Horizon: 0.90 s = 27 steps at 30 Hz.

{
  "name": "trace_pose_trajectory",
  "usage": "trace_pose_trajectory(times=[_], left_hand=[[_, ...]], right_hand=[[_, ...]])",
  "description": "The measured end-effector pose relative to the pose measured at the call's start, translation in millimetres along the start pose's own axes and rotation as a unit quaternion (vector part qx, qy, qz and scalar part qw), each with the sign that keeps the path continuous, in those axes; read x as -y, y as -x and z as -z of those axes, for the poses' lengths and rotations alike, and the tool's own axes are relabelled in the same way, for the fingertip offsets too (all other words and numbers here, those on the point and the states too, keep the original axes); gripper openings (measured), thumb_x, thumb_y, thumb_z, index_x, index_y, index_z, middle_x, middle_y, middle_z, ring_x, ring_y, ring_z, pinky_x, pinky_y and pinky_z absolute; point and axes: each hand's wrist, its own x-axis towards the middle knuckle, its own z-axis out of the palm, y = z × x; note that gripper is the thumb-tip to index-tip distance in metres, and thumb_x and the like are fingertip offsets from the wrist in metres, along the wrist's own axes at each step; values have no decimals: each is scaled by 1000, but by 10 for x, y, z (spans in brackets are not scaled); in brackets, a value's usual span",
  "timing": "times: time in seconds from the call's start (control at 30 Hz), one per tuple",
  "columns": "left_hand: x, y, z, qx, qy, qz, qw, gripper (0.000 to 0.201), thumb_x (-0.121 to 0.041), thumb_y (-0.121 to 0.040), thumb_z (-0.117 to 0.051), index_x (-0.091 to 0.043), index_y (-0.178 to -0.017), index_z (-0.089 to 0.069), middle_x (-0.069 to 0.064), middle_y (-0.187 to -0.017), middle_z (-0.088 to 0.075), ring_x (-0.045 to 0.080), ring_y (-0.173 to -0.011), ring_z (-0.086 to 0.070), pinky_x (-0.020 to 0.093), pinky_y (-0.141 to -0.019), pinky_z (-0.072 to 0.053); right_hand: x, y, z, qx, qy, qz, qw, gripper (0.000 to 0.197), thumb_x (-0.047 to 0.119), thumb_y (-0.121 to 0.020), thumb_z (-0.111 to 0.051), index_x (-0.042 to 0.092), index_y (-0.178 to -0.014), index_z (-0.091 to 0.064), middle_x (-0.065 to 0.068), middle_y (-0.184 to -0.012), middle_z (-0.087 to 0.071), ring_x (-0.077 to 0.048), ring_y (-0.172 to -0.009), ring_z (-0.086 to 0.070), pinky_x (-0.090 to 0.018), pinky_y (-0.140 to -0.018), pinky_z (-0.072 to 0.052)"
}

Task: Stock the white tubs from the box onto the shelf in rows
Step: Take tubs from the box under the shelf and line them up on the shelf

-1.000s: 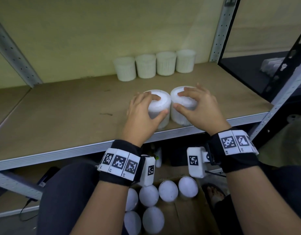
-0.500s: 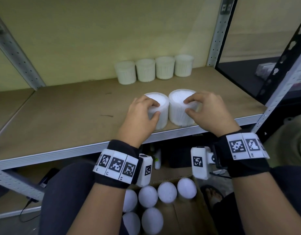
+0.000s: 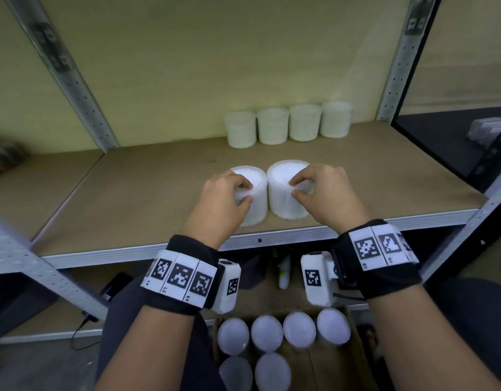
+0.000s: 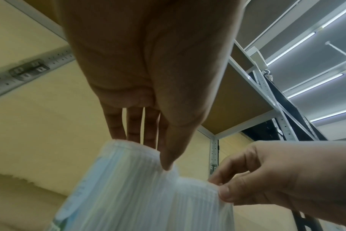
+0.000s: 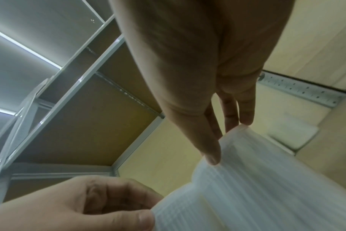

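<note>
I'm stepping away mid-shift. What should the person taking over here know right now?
Left hand grips one white tub; right hand grips a second tub. Both tubs stand side by side near the shelf's front edge.
Done: four tubs in a back row.
Left: push these two back to start the next row, then stock the six tubs visible in the box.

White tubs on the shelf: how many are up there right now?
6. Four stand in a row at the back; two sit near the front edge, one under each hand. More remain in the box below.
</note>
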Motion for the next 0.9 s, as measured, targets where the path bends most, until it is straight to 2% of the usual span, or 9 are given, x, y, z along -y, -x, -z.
trace_pose_trajectory(times=[0.1,0.2,0.3,0.4,0.53,0.6,0.8,0.9], left_hand=[[176,-5,137,-3,-7,33,999,21,-20,-87,-65,-19,-108,-69,-7,-112,-64,9,-109,-56,14,-89,-34],[341,-27,239,-5,-12,56,998,21,-21,-87,-65,-20,-108,-69,-7,-114,-65,11,-111,-56,15,-90,-35],[507,-89,308,-14,-10,79,997,20,-21,-86,-66,-20,-105,-71,-6,-112,-68,11,-111,-57,11,-89,-32],[686,-203,355,-25,7,105,994,18,-21,-84,-68,-20,-101,-73,-6,-110,-70,9,-108,-60,5,-84,-30],[915,-417,387,-20,29,134,990,18,-20,-84,-69,-18,-101,-73,-4,-111,-71,9,-110,-60,12,-89,-34],[1027,-552,387,-21,31,143,989,18,-19,-84,-69,-16,-101,-73,-2,-111,-71,11,-110,-60,14,-89,-35],[1389,-992,381,-11,23,149,989,20,-16,-84,-68,-12,-102,-73,1,-113,-70,14,-111,-61,15,-90,-38],[1560,-1204,378,-5,12,148,989,19,-16,-84,-68,-11,-102,-73,2,-115,-69,15,-110,-62,16,-91,-39]], right_hand=[[169,-85,-135,14,0,16,1000,21,15,-87,-63,16,-107,-72,-1,-123,-64,-15,-119,-54,-9,-84,-28],[331,-177,-255,26,5,27,999,23,15,-89,-61,16,-110,-70,-3,-122,-63,-18,-117,-53,-14,-83,-31],[472,-312,-367,47,10,38,998,25,13,-90,-58,14,-112,-69,-4,-121,-63,-21,-112,-55,-18,-81,-36],[547,-536,-501,55,12,63,996,23,10,-88,-58,11,-108,-70,-6,-116,-67,-22,-110,-58,-24,-89,-43],[617,-892,-678,79,15,64,995,22,11,-88,-59,12,-108,-70,-5,-117,-66,-22,-110,-60,-26,-93,-46],[668,-1072,-763,85,21,73,993,22,10,-88,-60,12,-108,-69,-7,-118,-65,-22,-110,-61,-31,-96,-50],[828,-1593,-962,99,53,83,990,23,10,-89,-57,11,-110,-67,-7,-120,-65,-25,-109,-62,-30,-88,-50],[868,-1828,-1072,100,62,95,989,23,12,-89,-57,12,-109,-68,-7,-119,-67,-25,-109,-62,-31,-89,-49]])
